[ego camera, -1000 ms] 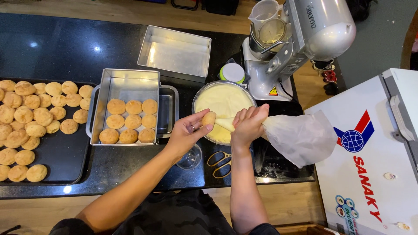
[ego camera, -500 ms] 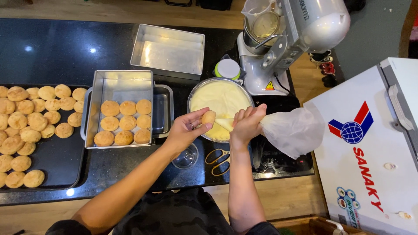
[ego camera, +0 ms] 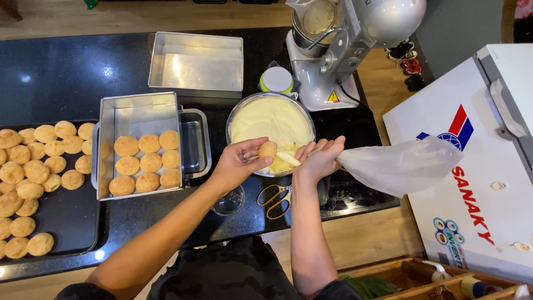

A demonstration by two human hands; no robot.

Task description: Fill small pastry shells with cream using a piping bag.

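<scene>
Head camera, looking straight down: a small round puff pastry (ego camera: 268,150), golden-brown with a matte, slightly rough crust, is pinched in the fingertips of the left hand (ego camera: 240,163), whose grip is clamped on it. It sits above the near rim of a wide metal bowl (ego camera: 237,116) filled with smooth, pale yellow cream. The right hand (ego camera: 321,159) has its grip closed around the neck of a piping bag (ego camera: 400,165), a soft, cloudy translucent plastic cone. The bag's long axis runs left to right, its cream-filled tip pointing left into the side of the pastry, its loose, crumpled open end trailing right over the edge of the surface.

Left of the bowl, a shiny rectangular metal tray (ego camera: 139,111) holds nine similar pastries in three rows at its near end, and rests on top of a second, darker pan. Further left, a flat black baking sheet (ego camera: 66,216) carries many more pastries in loose rows. Behind, an empty square metal tin (ego camera: 194,64) lies on the glossy black stone surface (ego camera: 50,78). A grey stand mixer (ego camera: 355,39) stands behind the bowl, with a small white-lidded tub just beside it. Scissors (ego camera: 275,199) with yellow handles and a small clear glass bowl (ego camera: 229,201) lie under the forearms. A white chest freezer (ego camera: 472,166) stands to the right.
</scene>
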